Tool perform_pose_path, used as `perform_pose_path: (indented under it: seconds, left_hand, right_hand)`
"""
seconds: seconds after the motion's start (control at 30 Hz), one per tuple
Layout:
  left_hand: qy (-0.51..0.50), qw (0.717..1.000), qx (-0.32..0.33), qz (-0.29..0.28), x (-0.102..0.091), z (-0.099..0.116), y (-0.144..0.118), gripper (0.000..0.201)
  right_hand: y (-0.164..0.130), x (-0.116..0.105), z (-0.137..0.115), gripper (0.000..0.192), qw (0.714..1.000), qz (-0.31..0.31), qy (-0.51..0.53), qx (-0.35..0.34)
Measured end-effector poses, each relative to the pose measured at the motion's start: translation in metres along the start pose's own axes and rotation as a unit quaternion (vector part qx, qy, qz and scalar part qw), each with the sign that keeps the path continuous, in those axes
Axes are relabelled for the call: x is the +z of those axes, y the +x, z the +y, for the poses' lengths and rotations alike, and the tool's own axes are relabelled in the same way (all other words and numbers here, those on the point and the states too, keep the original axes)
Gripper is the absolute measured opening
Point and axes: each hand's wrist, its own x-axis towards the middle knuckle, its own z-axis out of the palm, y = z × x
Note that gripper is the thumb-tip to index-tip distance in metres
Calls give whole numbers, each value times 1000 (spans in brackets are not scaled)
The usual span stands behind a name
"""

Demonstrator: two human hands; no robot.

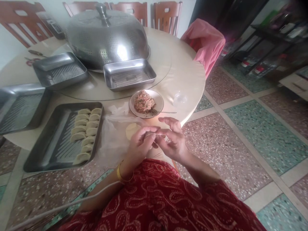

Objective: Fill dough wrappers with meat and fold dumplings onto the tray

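Both hands meet at the table's near edge around a dumpling (pixel 151 134), mostly covered by fingers. My left hand (pixel 141 141) is closed on its left side, thumb on top. At its right end my right hand (pixel 172 139) pinches with thumb and index finger, while another finger sticks up. A round dumpling wrapper (pixel 132 131) lies on a plastic bag (pixel 112 138), just left of my left hand. Beyond the hands, a plate (pixel 159 96) holds minced filling (pixel 143 102) and a spoon (pixel 166 112). Two rows of folded dumplings (pixel 92 124) lie in a dark metal tray (pixel 55 134) at left.
More metal trays (pixel 130 77) stand on the round table (pixel 185 77), around a big perforated metal dome cover (pixel 108 41). A clear plastic cup or lid (pixel 180 98) is near the right edge. Scissors (pixel 31 61) lie far left. A pink cloth (pixel 204 41) drapes a chair.
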Motion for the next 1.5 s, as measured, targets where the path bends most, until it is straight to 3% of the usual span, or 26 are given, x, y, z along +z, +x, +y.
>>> perform_pose_path:
  seconds: [0.13,0.53,0.77,1.0,1.27,1.5]
  left_hand:
    - [-9,1000,-20,20,-3,-4,0,15]
    - [33,999,-36,-4,2,2,2,9]
    - [37,999,-24,-3,4,-1,5,10]
    - [87,995,-9,-56,3,-7,5,4]
    - [57,997,-40,-42,5,-5,8,5]
    - [3,997,-62,-44,7,-3,7,10]
  right_hand:
    - [-5,-12,4,22,998,-16,42,49]
    - [-3,-27,10,6,970,-71,95,212]
    - [-2,-28,10,7,965,-92,76,234]
    - [3,-25,17,12,946,-118,109,281]
    - [0,-27,8,13,964,-128,113,201]
    - [-7,-22,5,10,994,-75,-10,73]
